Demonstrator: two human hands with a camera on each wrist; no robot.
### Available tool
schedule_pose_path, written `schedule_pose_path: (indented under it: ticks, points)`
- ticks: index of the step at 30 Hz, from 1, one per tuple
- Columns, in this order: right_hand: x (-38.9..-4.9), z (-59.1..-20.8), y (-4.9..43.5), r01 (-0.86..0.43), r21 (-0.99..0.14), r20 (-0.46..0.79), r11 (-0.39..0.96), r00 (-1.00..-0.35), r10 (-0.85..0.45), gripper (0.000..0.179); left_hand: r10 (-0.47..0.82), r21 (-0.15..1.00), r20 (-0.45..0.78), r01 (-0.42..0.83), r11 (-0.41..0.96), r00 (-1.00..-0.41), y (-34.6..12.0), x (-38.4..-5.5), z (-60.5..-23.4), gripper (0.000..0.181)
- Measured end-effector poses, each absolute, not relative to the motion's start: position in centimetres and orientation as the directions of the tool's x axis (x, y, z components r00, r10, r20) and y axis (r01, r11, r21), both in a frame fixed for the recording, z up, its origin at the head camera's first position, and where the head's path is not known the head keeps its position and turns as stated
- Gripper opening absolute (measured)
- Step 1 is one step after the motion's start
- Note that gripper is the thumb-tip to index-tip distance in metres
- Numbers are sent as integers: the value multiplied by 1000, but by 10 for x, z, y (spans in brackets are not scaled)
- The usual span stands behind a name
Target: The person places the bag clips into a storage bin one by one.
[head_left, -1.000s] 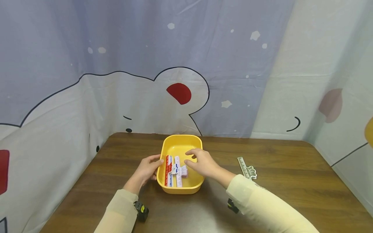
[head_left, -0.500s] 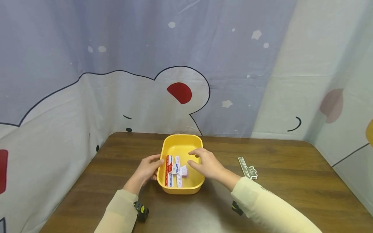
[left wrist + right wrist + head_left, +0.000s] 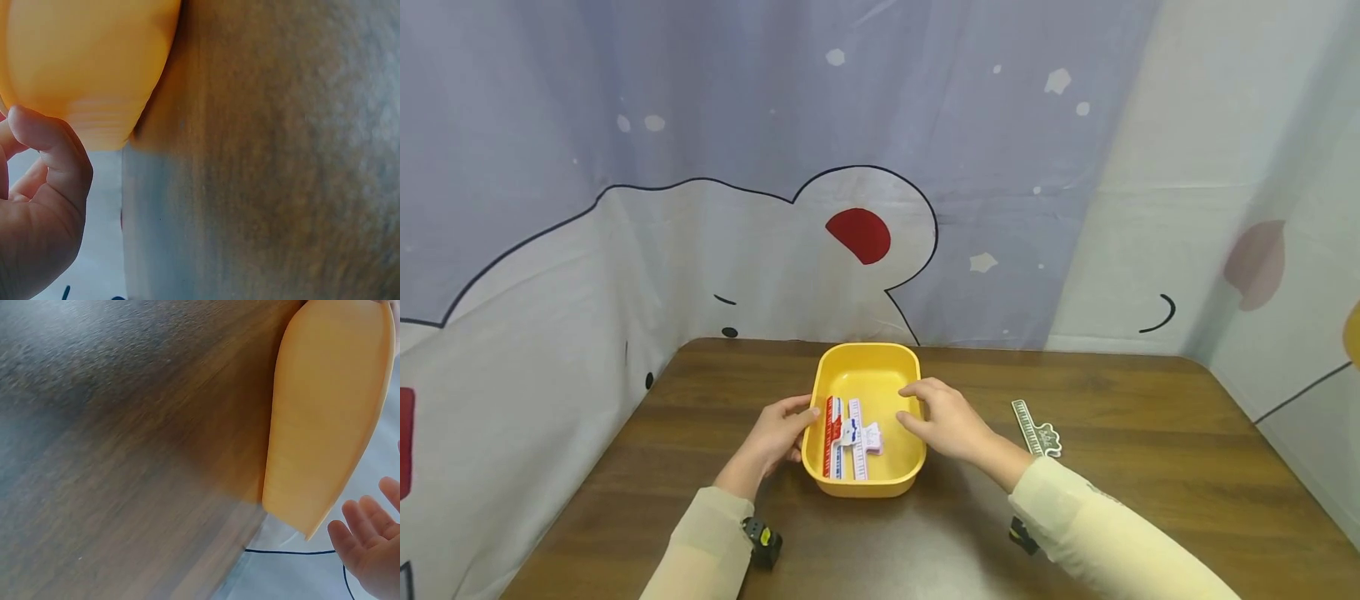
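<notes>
A yellow plastic tray (image 3: pixel 865 489) stands on the wooden table in the head view. My left hand (image 3: pixel 777 432) grips its left rim, the thumb over the edge; in the left wrist view a bent finger lies against the wall. Three ruler clips lie side by side in the tray's near left part: a red one (image 3: pixel 829 450), a blue and white one (image 3: pixel 838 465) and a lilac one (image 3: pixel 858 454). Over the tray's right rim hovers my right hand (image 3: pixel 955 423), fingers parted from the thumb and holding nothing. The right wrist view shows its fingers spread beside the tray.
To the right of the tray, a green ruler clip (image 3: pixel 1035 432) lies on the table (image 3: pixel 1135 433), past the right forearm. A patterned curtain (image 3: pixel 760 250) hangs behind the table's far edge. Each wrist carries a small black camera.
My right hand has drawn back to the right, from over the tray's inside to its right rim. The left hand's grip and the clips in the tray stay the same.
</notes>
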State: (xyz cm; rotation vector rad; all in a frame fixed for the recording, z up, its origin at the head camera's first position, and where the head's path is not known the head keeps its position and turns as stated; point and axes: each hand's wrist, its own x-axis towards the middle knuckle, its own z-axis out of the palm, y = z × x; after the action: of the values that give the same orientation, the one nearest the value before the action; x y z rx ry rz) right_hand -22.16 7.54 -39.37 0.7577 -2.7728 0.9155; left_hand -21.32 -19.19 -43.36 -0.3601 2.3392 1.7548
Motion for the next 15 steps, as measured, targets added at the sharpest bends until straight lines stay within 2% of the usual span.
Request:
schedule_pose_path:
  ticks: [15]
  points:
    - [-222,-402,96,-508,-522,309,685,-861,-403,36,-89,912,-292,-305,275,-952,-191,-214,-435,48]
